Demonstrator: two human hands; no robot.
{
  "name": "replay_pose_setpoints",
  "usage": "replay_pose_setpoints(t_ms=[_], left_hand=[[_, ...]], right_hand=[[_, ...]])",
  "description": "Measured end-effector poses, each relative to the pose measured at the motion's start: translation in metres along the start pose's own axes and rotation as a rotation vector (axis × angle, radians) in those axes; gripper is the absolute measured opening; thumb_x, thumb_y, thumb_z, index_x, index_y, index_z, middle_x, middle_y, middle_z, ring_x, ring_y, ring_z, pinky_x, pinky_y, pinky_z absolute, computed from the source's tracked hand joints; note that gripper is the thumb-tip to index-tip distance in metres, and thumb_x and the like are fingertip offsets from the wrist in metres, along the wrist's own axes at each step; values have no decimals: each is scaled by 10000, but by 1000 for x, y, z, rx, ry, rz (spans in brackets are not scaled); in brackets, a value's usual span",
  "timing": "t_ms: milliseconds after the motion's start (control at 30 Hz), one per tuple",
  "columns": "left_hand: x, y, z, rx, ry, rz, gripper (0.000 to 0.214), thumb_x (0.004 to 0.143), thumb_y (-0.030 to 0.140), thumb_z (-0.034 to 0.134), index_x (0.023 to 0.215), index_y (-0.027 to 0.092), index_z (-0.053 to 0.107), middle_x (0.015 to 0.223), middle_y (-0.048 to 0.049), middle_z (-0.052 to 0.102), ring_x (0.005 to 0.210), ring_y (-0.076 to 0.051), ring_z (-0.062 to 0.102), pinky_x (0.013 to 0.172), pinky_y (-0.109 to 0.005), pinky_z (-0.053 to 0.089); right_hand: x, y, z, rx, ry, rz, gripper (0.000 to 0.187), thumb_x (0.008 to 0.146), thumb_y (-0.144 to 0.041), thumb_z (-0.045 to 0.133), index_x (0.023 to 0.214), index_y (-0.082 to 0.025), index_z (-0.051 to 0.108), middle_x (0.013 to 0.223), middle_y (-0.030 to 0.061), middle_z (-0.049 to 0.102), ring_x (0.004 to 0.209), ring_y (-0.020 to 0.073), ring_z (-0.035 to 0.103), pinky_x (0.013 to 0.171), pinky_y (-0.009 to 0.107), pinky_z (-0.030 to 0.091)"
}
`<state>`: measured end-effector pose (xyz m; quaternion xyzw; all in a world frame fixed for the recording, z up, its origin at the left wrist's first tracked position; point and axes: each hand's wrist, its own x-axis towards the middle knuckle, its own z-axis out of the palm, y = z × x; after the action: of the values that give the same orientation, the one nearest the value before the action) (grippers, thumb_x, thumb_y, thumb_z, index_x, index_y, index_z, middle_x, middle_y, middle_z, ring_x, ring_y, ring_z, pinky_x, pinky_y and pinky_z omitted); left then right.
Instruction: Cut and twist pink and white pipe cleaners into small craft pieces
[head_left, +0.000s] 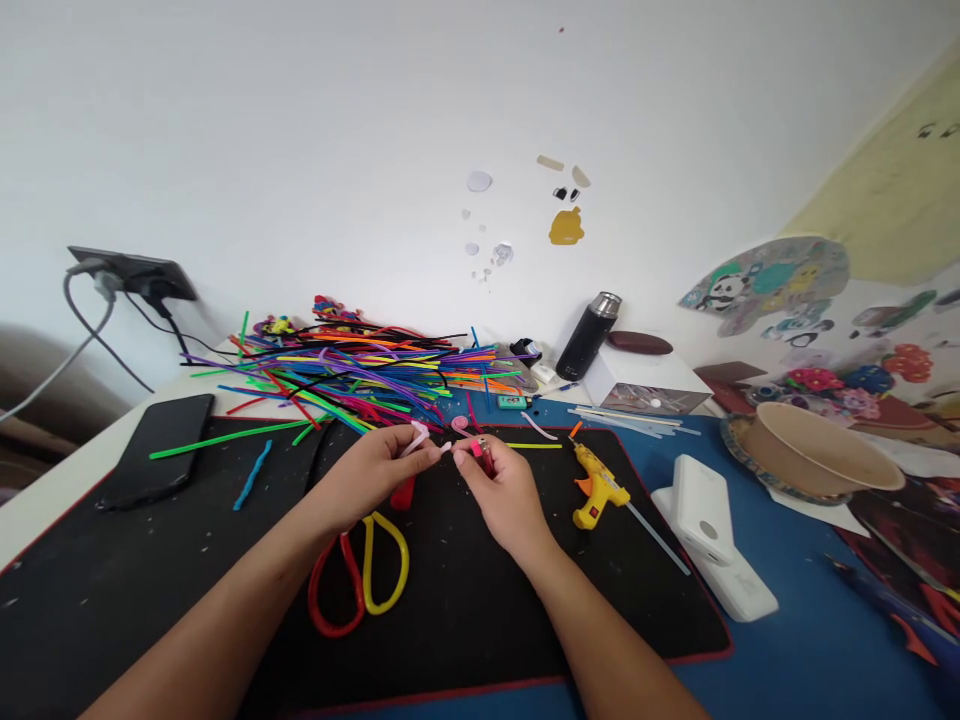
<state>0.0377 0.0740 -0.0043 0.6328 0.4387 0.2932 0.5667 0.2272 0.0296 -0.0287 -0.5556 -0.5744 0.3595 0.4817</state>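
My left hand (pixel 375 468) pinches a pale pink pipe cleaner (pixel 420 437) above a black mat (pixel 150 560). My right hand (pixel 501 490) is closed around the other end of that strand and a small red-pink piece (pixel 480 452). Both hands meet at the mat's middle. Scissors (pixel 360 575) with red and yellow handles lie just under my left wrist. A big heap of colourful pipe cleaners (pixel 352 375) lies beyond the hands.
A yellow glue gun (pixel 596 490) rests right of my right hand, with a white power bank (pixel 709 520) beyond it. A black phone (pixel 161 445) lies at the left, and a flask (pixel 589 335), a white box (pixel 645 380) and a paper bowl (pixel 814 450) stand behind.
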Motion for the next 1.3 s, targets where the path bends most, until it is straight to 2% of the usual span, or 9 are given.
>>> replay_pose_setpoints(t_ms=[167,300,533,600,700,833,1000,1133,1300], left_hand=[[1,-4,0,77,-22,38,457,831,610,721,744,198,544,691,57,388,611,-113,312,520,-222,267],[1,-7,0,119,-28,43,450,850,589,708,732,203,511,693,62,356,612,-113,295,525,-226,249],[0,-4,2,93,-80,54,451,867,601,702,768,200,520,711,61,394,622,-114,332,538,-225,286],[-1,-5,2,30,-107,59,438,903,629,658,884,202,566,757,52,428,632,-117,344,539,-223,303],[-2,-8,2,-93,-153,70,439,967,663,553,1000,225,546,772,56,412,613,-115,317,527,-218,298],[0,-11,2,-114,-154,67,473,951,693,545,936,221,524,742,57,403,595,-111,311,516,-214,286],[2,-9,-2,18,-91,50,501,928,680,575,950,182,627,677,67,384,570,-108,309,508,-216,253],[1,-8,-3,42,-99,54,492,919,670,601,927,181,650,655,72,384,551,-101,304,495,-211,238],[-1,-3,-4,64,-103,-9,474,874,657,653,860,183,658,600,79,367,517,-100,300,470,-217,234]], right_hand=[[0,4,4,125,-41,61,278,919,-461,651,961,-197,728,656,-36,521,545,128,404,529,252,347],[0,6,5,173,-51,80,290,906,-477,670,957,-194,713,637,-52,476,525,120,368,507,250,319],[-1,7,6,208,-59,109,307,907,-508,672,931,-203,694,597,-73,409,499,113,316,487,249,285],[0,7,4,203,-53,110,315,909,-515,670,927,-202,694,590,-74,403,496,112,311,481,245,279],[2,9,1,181,-42,102,323,909,-522,670,903,-200,695,587,-71,403,498,112,318,476,239,276],[4,10,-3,149,-35,83,303,910,-503,668,880,-201,684,604,-64,420,509,116,333,484,239,288],[3,4,-7,60,-47,66,271,919,-465,658,886,-198,693,620,-52,466,538,128,384,514,247,313],[3,0,-11,17,-86,59,249,919,-436,654,886,-195,705,618,-49,485,552,132,403,538,252,329],[6,-2,-17,-7,-114,62,249,913,-439,664,890,-196,712,625,-54,471,565,131,397,548,252,329]])
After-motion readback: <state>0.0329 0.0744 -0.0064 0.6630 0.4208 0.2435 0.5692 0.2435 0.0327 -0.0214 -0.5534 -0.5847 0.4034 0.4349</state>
